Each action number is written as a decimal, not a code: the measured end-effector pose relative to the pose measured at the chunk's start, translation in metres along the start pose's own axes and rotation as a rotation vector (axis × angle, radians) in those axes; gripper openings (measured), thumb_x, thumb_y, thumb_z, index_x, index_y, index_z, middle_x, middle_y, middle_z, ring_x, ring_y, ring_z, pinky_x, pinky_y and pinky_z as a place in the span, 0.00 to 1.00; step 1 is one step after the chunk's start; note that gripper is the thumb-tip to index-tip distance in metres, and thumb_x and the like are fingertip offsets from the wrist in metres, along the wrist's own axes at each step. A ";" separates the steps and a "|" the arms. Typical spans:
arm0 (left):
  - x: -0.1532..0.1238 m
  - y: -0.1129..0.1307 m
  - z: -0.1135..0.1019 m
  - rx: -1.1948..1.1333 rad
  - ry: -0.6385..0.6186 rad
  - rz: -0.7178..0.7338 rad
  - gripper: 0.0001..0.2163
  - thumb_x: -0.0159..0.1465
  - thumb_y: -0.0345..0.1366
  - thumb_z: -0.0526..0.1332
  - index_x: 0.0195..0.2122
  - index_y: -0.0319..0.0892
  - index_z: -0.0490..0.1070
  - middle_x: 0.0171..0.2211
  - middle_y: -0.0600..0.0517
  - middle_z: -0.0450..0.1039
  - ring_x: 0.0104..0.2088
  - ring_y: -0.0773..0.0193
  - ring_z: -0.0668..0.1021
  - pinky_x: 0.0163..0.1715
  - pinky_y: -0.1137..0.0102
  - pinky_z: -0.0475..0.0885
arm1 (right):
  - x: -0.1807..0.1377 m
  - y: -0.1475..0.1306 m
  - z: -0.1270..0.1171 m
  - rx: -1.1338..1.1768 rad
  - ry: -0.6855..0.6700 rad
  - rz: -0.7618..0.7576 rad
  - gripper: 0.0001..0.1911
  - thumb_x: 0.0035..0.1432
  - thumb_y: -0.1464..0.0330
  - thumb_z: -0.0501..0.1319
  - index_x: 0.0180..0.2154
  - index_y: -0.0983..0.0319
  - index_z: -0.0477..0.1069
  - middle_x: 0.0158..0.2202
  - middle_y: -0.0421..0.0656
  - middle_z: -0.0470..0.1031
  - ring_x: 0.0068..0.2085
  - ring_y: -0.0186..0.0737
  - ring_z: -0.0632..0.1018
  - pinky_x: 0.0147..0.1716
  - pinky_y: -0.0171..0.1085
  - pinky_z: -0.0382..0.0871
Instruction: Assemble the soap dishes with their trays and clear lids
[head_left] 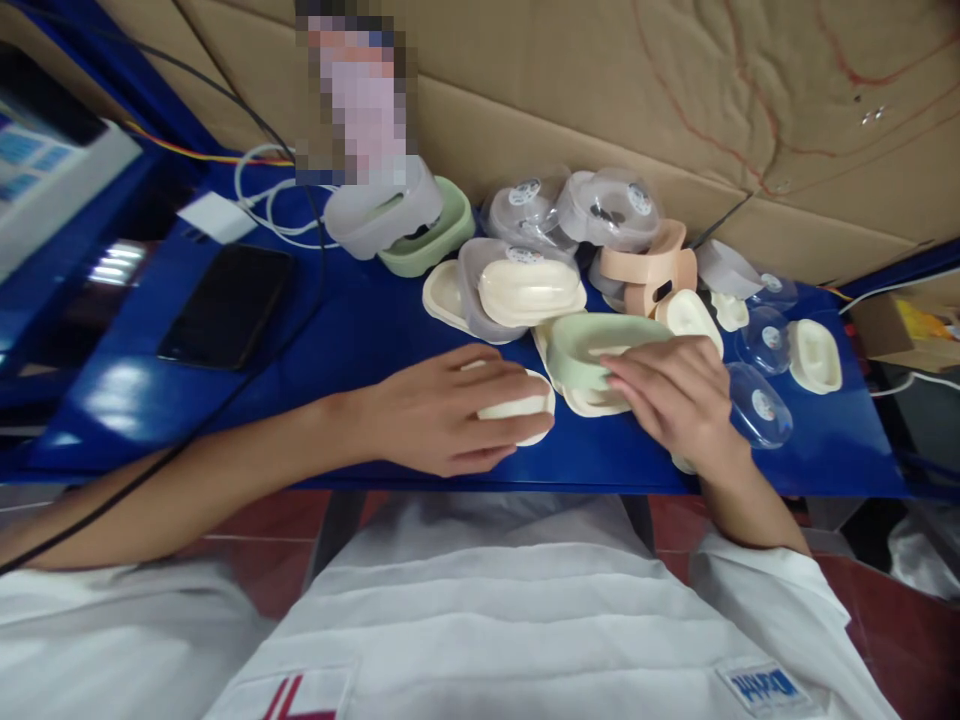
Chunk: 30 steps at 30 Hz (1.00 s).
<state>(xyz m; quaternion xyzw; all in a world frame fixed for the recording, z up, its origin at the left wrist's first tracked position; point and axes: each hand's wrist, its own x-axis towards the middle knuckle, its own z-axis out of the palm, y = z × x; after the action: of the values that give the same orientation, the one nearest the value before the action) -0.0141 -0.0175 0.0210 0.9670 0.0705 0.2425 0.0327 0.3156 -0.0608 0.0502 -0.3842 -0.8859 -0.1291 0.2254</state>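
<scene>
Blue surface (360,330) spans mid-frame, with a heap of plastic dishes and clear lids (592,215) at upper centre. Left hand (442,410), lower centre, curls its fingers round a cream dish (525,407); right hand (679,395) beside it pinches a green dish (581,345).

Blue table (360,330); pale green dish (592,350); black phone (225,305).

Blue work table (352,330) pushed against a wall of brown cardboard sheeting (600,90) marked with red lines. Black smartphone (225,305) and white cables (270,205) at left, beside a machine panel (45,170). Red floor (900,600) below.
</scene>
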 end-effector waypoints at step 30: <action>-0.070 0.027 0.010 0.051 -0.080 -0.452 0.17 0.77 0.35 0.61 0.65 0.41 0.73 0.70 0.42 0.72 0.74 0.47 0.69 0.72 0.50 0.71 | 0.020 -0.066 0.059 0.091 -0.209 -0.352 0.16 0.77 0.71 0.60 0.61 0.63 0.77 0.59 0.50 0.83 0.58 0.48 0.81 0.57 0.47 0.71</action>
<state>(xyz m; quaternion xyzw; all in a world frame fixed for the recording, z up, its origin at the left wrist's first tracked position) -0.0676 -0.0553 -0.0175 0.9360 0.2899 0.1888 0.0643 0.2366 -0.0687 0.0054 -0.2243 -0.9629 -0.0858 0.1232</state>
